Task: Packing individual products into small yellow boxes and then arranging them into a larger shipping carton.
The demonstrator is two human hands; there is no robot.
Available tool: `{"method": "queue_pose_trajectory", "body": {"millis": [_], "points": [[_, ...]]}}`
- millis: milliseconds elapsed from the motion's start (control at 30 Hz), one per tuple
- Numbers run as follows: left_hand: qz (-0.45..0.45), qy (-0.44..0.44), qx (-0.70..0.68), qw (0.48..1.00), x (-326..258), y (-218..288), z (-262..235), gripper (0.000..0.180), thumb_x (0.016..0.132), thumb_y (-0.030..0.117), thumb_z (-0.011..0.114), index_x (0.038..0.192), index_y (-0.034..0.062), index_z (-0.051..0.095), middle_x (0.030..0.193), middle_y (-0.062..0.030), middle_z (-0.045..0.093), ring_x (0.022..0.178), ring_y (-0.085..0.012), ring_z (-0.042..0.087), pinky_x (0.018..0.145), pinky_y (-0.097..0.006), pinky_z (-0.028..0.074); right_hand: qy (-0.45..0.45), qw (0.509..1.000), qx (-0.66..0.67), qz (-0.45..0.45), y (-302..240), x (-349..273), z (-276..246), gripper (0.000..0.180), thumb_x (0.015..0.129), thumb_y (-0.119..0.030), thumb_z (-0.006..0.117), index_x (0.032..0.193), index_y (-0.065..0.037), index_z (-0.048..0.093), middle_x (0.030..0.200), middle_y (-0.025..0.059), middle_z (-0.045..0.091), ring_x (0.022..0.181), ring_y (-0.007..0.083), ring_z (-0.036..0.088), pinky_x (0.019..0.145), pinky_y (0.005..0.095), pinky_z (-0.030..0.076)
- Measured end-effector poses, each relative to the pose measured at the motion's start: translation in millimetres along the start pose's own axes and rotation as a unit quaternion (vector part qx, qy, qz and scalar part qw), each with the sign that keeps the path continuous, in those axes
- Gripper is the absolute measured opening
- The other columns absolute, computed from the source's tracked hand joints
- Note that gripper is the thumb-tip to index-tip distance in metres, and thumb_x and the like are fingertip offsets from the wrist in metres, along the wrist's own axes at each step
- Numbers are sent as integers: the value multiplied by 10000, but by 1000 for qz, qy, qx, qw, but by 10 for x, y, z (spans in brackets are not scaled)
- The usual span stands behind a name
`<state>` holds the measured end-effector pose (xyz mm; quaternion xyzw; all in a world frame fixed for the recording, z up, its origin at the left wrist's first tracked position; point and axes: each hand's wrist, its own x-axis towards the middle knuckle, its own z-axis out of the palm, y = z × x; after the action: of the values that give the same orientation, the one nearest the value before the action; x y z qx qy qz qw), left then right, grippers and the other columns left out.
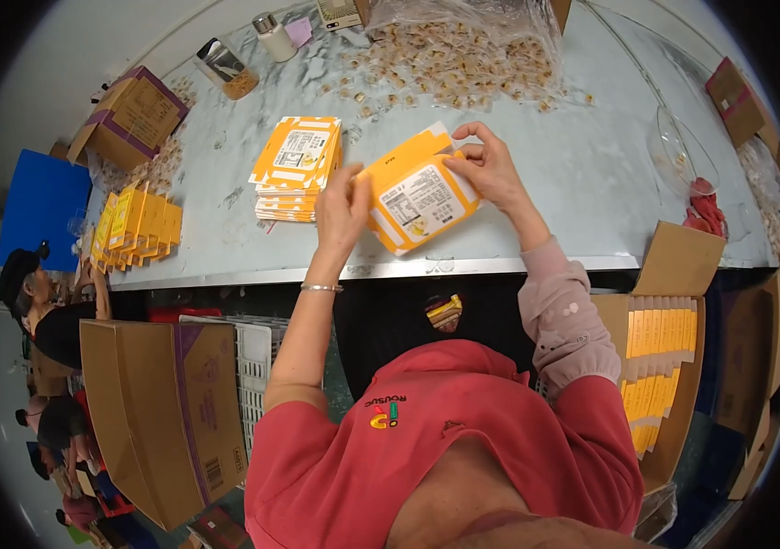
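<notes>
Between my two hands, above the table's front edge, I hold a yellow carton [422, 194] with white printed panels, one end flap raised at its top right. My left hand [344, 212] grips its left side, the fingers partly hidden behind it. At the upper right corner, the thumb and fingers of my right hand [491, 169] pinch the carton by the flap. Just left of my left hand stands a stack of flattened yellow cartons [299, 165]. Whether anything is inside the held carton cannot be seen.
Small wrapped pieces [463, 64] lie heaped at the back. Several upright yellow cartons [138, 224] stand at the left near a co-worker [52, 293]. A brown box [161, 403] is by my left side. At my right, an open box [673, 366] holds rows of yellow cartons.
</notes>
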<state>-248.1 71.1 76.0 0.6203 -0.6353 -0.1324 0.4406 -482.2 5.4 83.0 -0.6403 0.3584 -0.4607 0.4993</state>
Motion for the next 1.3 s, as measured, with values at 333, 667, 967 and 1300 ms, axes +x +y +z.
{"method": "queue_pose_trajectory", "body": {"millis": [333,667,967,1300], "points": [[4,-195,-216,957,83,225,306,697,756,296,717,1303,21,382,968,-187,638,909,-292,626,764,-358,484,-124,969,-201,-76,-756,174,-32,191,759,-10,612,895,-49,482,619,3,593,585,48,484,538,215,391],[73,-52,-197,976,124,632,323,515,807,153,655,1248,33,419,828,-159,645,700,-279,649,630,-352,501,-164,962,-216,17,-615,155,-412,180,766,-152,699,827,-47,565,637,-26,588,614,37,508,578,232,418],[114,-184,-179,960,77,636,407,527,798,202,675,1225,-36,479,969,-175,640,805,-208,637,659,-294,502,-218,974,32,57,-711,55,-277,180,824,-188,630,910,-32,606,839,6,614,757,65,540,694,231,443],[-103,-115,-434,888,-138,662,445,433,947,352,478,1236,29,485,1145,-84,579,1003,-108,524,854,-255,428,124,927,-320,-151,-538,-695,-112,559,810,-83,623,1327,-32,417,1078,142,546,922,242,556,788,300,452]]}}
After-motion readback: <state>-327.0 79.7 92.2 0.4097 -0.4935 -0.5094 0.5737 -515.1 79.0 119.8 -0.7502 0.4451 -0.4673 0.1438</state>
